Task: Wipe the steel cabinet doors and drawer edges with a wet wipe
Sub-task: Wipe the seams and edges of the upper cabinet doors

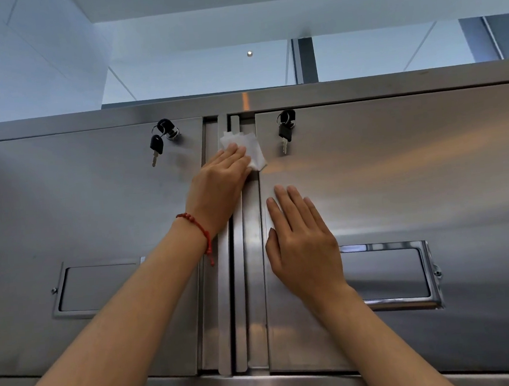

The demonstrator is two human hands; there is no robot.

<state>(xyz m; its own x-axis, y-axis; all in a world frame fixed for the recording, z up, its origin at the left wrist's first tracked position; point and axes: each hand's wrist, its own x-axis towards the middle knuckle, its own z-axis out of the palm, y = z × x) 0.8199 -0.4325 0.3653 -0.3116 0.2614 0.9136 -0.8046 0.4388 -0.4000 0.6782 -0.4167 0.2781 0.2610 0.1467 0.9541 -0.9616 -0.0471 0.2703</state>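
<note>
The left hand (220,185) presses a crumpled white wet wipe (248,148) against the seam between two brushed steel cabinet doors (400,180), near their top edge. The right hand (302,247) lies flat on the right door.

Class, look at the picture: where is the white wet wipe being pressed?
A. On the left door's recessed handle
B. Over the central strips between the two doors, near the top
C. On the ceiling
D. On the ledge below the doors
B: the left hand presses the wet wipe flat over the central strips between the two keyed locks.
</note>
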